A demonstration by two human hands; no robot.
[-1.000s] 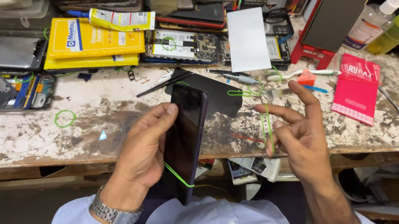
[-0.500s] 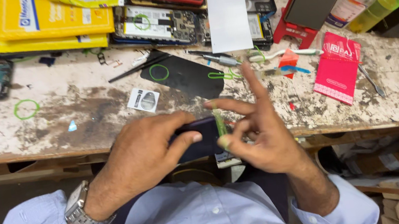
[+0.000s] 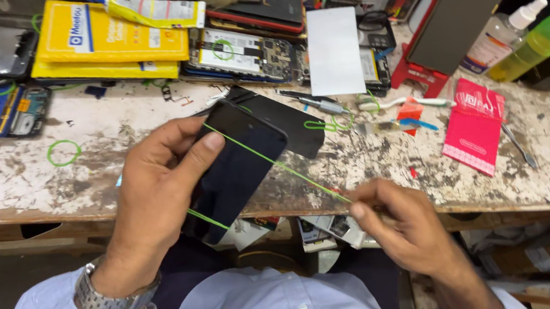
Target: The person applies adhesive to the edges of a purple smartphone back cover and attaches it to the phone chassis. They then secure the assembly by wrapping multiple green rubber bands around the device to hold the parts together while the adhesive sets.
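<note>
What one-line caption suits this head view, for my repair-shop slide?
Left hand grips a black smartphone while right hand stretches a thin green rubber band across it.

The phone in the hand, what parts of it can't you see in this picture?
Head view, the only one:
- The phone: its left side is covered by the left hand, and its back faces away.
- The green rubber band: its far end is pinched out of sight inside the right hand.
- The circuit board on the bench: parts too small to make out.
</note>
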